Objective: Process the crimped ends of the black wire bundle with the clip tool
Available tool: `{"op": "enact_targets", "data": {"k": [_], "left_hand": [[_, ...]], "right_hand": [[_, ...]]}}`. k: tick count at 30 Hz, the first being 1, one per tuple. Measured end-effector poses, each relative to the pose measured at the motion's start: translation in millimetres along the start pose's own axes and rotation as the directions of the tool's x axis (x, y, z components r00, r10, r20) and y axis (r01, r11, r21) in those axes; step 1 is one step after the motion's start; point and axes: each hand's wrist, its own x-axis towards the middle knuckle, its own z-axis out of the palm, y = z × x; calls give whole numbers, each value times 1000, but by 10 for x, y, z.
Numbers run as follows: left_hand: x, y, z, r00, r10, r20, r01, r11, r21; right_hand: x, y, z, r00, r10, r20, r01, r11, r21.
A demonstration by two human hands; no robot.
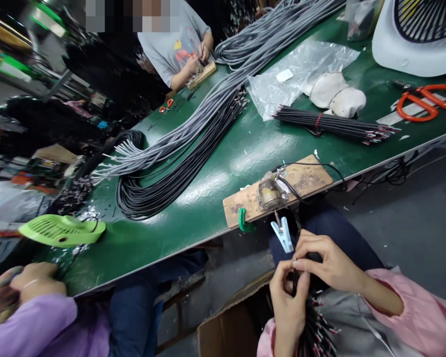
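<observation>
My left hand (289, 297) is closed around a thin black cable (294, 282) in front of my lap. Just above it, the fingertips of my right hand (325, 260) pinch at the same cable's end; the tip is too small to make out. A bundle of black cables (314, 332) with red and white wire ends rests on my lap beneath the hands. Near my fingers, a light blue clothespin (282, 235) hangs on a metal rod at the table edge. The rod sticks out from a worn block (270, 195) on a wooden board (241, 202).
The green table (193, 218) carries grey cables (208, 104), black cables (148, 203), a tied cable bundle (330, 124), orange-handled scissors (418, 106), a plastic bag (297, 69) and fans. A cardboard box (223, 332) stands below. Two co-workers sit nearby, one in a purple sleeve (40, 322).
</observation>
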Motion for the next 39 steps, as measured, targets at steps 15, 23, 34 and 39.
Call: {"op": "enact_targets", "data": {"k": [15,23,34,39], "left_hand": [[-5,103,-85,998,65,24,-61,987,-146],[-20,142,-64,998,-3,-59,-8,983,-182],[-31,-29,-59,996,-91,1,91,995,-28],[-52,-7,0,988,-101,115,99,995,25]], "right_hand": [[-115,178,37,976,177,128,-214,891,401],[-106,177,33,980,196,38,-198,932,305],[-99,23,32,993,-28,116,14,992,126],[-76,18,36,999,22,38,-23,1000,19]]}}
